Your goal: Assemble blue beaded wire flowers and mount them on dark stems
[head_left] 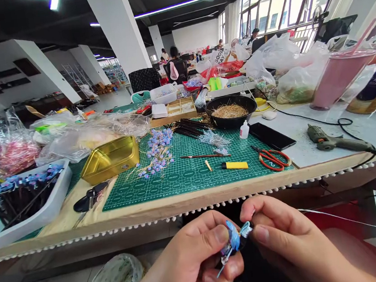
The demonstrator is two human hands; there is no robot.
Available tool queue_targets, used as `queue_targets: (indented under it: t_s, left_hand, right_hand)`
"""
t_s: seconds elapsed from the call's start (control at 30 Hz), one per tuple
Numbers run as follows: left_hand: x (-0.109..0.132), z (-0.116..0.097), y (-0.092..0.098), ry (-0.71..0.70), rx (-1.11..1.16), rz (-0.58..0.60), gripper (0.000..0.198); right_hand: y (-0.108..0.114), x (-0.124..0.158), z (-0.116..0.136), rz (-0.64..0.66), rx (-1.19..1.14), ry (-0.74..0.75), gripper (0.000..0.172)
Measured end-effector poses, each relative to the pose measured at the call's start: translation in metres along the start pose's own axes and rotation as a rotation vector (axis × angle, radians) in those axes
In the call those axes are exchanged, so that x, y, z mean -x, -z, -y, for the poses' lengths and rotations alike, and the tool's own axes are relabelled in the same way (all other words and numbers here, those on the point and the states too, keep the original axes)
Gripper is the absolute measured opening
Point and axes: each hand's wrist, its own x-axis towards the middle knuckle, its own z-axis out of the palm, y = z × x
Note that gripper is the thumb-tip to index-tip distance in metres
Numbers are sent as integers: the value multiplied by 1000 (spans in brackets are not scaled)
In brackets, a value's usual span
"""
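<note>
Below the table's front edge, my left hand [201, 257] pinches a small blue flower piece [233, 236] between thumb and fingers. A thin light-blue strand hangs from its lower side. My right hand [283, 234] is closed at the right end of the piece, its thumb and fingertips around a small pale-blue loop [245, 229]. On the green cutting mat [185, 179] beyond lie blue-purple flowers [158, 151], a brown stick [203, 156], a yellow lighter [234, 165], red-handled scissors [273, 158] and a small white bottle [244, 130].
A gold tin [110, 159] and a white tray of flowered sticks [56, 192] stand left. Behind the mat is a black bowl [231, 111]. At right are a phone [272, 136], a glue gun [337, 141] with its cable and a pink drink cup [340, 78].
</note>
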Motion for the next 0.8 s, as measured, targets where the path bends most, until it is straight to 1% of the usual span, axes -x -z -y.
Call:
queue_targets:
  t_s: [0.07, 0.17, 0.23, 0.27, 0.33, 0.4, 0.43, 0.5, 0.6, 0.67, 0.8]
  left_hand:
    - [-2, 1, 2, 13, -6, 38, 20]
    - [-7, 7, 6, -8, 6, 40, 18]
    - [-10, 11, 8, -78, -41, 40, 29]
    - [-11, 11, 9, -126, -99, 29, 36]
    - [-12, 8, 8, -254, -293, -47, 43]
    - [-11, 1, 6, -353, -490, -155, 36]
    - [-11, -2, 4, -378, -560, -191, 31]
    - [-12, -7, -1, -370, -637, -210, 26]
    - [-18, -9, -5, -355, -689, -230, 23]
    - [-22, -8, -6, -364, -680, -245, 21]
    - [-31, -4, -5, -393, -571, -257, 17]
  right_hand:
    - [2, 0, 3, 5, 113, 16, 30]
    - [1, -1, 10, -69, 269, 52, 33]
    - [-2, -3, 13, -110, 331, 58, 35]
    - [-3, -3, 14, -116, 353, 50, 36]
    - [-4, -4, 16, -134, 418, 20, 38]
    - [-5, -5, 18, -179, 519, -6, 37]
    - [-6, -5, 18, -207, 574, -15, 36]
    - [-5, -4, 19, -245, 655, -25, 32]
    - [-3, -3, 19, -242, 715, -21, 29]
    - [0, -3, 19, -217, 715, -14, 30]
    - [6, -5, 15, -199, 661, -5, 42]
